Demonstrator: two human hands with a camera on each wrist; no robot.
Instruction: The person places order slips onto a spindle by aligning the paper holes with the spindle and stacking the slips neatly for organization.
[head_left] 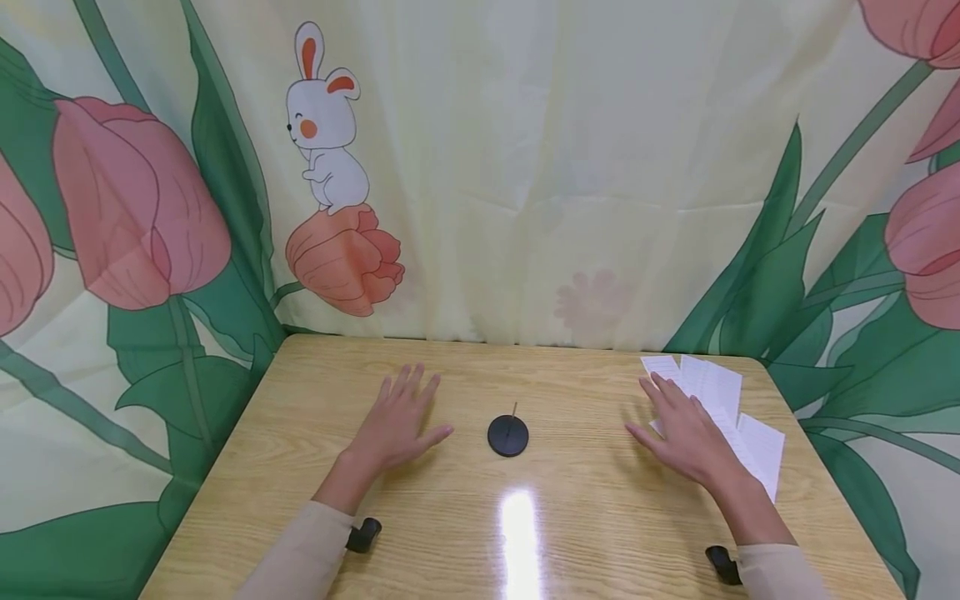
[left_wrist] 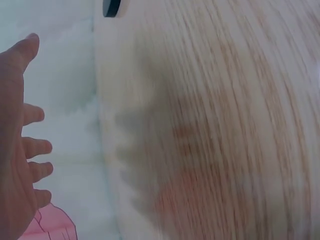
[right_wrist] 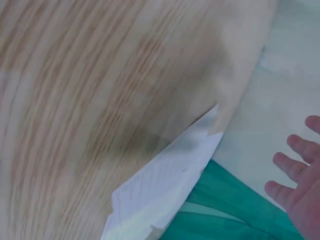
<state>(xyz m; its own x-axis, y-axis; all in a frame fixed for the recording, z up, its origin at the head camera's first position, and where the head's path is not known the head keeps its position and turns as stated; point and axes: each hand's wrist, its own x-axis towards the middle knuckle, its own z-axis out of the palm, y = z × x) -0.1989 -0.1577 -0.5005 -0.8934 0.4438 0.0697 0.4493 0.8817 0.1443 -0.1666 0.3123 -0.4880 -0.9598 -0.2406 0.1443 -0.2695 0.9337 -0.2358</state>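
Both wrist views are smeared with motion, so little in them reads clearly: the left one catches only a sliver of the dark round base [left_wrist: 112, 8] at the top edge, and the right one shows a single corner of lined paper, the rest cut off. From above, the thin spike rising out of the black round base [head_left: 507, 435] is barely visible, a faint line against the wood grain. What is written on the white paper slips [head_left: 720, 392] cannot be read, and the right hand covers part of the pile. Two small dark objects at the near edge by the sleeves are half hidden under the wrists. The left hand [head_left: 397, 421] lies flat on the table [head_left: 570, 517] with fingers spread and straight, holding nothing, just to the left of the base. The right hand [head_left: 686, 429] is likewise spread flat, its fingers resting on the near edge of the slips, gripping none of them. The slips lie fanned at the table's far right corner, well apart from the base, which sits at the middle between the two hands.
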